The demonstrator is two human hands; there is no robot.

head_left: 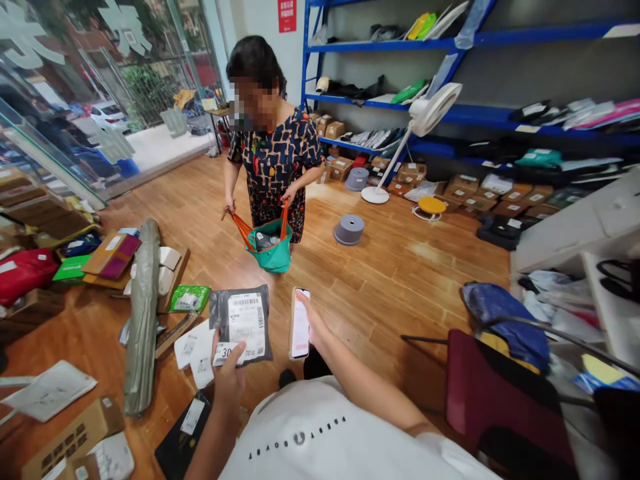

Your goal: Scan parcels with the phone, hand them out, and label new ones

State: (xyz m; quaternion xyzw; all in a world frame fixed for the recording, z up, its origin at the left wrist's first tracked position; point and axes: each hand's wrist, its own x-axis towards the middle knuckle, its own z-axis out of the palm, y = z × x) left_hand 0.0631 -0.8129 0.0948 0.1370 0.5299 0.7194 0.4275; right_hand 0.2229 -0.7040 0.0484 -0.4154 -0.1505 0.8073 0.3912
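Observation:
Near the middle of the view, my left hand (230, 370) grips the lower edge of a dark grey plastic parcel (220, 310) with its thumb on top. A white printed label with barcodes and the number 30 faces up on the parcel. To its right, my right hand (311, 317) holds a phone (301, 327) upright; its lit screen faces me. Beyond both hands a person in a patterned dress holds open a green bag (276, 259) by its orange handles, and a dark packet lies inside it.
Parcels and a long wrapped roll (143, 320) cover the floor at left. Blue shelves (380, 45) line the back right, with a white fan (375, 195) and grey stools (349, 230) before them. A dark red chair (480, 387) stands at right.

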